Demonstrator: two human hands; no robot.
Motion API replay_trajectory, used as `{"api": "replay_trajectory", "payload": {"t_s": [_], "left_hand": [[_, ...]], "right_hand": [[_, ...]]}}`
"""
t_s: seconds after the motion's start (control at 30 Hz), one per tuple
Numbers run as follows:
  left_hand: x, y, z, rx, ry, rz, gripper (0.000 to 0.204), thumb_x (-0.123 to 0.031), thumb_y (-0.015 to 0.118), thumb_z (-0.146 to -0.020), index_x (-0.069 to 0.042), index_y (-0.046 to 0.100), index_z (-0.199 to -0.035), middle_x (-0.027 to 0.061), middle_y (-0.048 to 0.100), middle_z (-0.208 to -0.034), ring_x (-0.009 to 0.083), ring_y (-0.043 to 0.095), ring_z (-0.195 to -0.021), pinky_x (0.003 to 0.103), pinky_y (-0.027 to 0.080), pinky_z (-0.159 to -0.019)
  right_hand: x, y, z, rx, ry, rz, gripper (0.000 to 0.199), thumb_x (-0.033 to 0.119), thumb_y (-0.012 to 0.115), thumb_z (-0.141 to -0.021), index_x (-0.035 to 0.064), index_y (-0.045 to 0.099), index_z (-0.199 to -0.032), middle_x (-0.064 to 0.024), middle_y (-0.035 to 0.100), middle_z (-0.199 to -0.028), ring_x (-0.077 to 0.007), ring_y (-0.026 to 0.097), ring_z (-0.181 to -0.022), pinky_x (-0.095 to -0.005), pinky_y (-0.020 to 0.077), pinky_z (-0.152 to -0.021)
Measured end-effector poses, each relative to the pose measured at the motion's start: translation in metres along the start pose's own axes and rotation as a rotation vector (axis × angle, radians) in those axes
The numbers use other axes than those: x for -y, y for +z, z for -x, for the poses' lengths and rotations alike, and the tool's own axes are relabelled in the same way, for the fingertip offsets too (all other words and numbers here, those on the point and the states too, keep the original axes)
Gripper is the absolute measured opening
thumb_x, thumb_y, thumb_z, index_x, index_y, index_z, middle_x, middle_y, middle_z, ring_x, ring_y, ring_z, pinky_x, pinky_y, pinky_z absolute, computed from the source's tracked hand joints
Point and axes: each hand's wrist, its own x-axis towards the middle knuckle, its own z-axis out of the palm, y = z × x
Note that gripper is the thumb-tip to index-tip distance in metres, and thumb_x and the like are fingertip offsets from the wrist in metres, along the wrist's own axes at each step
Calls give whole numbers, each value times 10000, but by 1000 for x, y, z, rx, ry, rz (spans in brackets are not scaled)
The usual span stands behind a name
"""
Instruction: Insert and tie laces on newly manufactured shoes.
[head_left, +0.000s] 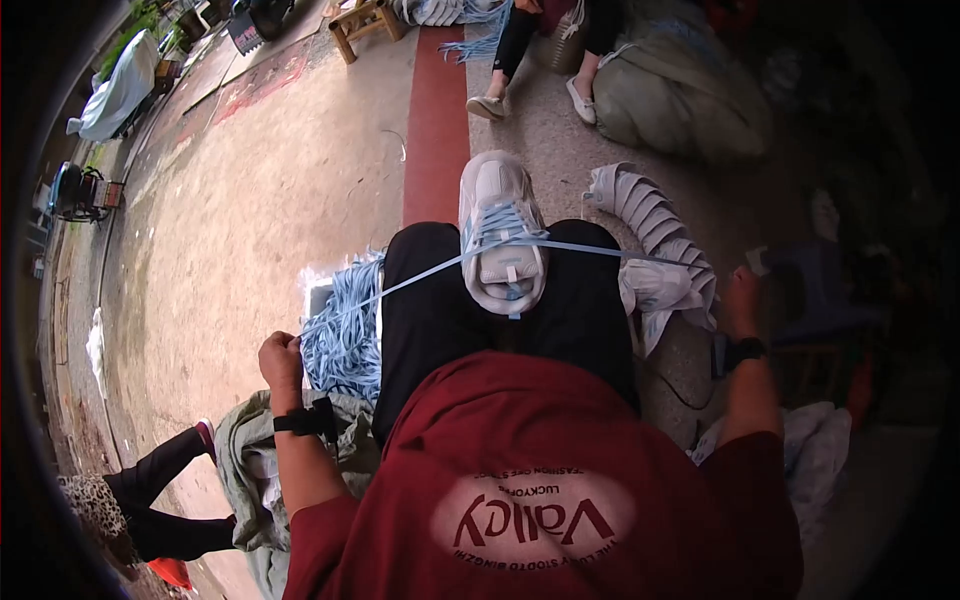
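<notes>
A white sneaker (498, 185) rests between my knees, its toe pointing away from me. Light blue shoelace (575, 246) criss-crosses its upper, and the two loose ends stretch out to both sides. At the left, my left hand (282, 362) is closed around one lace end, low beside a pile of blue laces (345, 320). My right hand (741, 300) is closed too, out at the right where the other lace end runs. That hand is in shade, so its grip shows only dimly. The lace looks taut across my thighs.
A curved row of nested white shoe parts (650, 215) lies to the right of my knee. Ahead sits a person whose shoes (487, 107) show, beside a large bulging sack (680, 90). A wooden stool (360, 25) stands farther off. Another person's dark-trousered legs (165, 480) are at the lower left.
</notes>
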Motion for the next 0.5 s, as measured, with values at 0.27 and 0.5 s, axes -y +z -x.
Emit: {"api": "replay_trajectory", "payload": {"t_s": [0.27, 0.5], "left_hand": [[-5, 18, 11, 171, 4, 69, 119, -127, 688, -673, -26, 664, -732, 164, 633, -683, 293, 627, -640, 366, 488, -610], [-75, 55, 0, 101, 378, 214, 158, -55, 576, -744, -25, 650, -880, 193, 638, -824, 363, 614, -789, 405, 485, -714]], "right_hand": [[24, 11, 13, 751, -28, -23, 77, 33, 580, -619, -1, 564, -687, -194, 565, -673, -332, 554, -629, -386, 428, -575], [209, 24, 5, 550, -174, -745, 194, -42, 544, -717, -18, 591, -904, -102, 611, -776, -185, 587, -701, -279, 463, -659]]}}
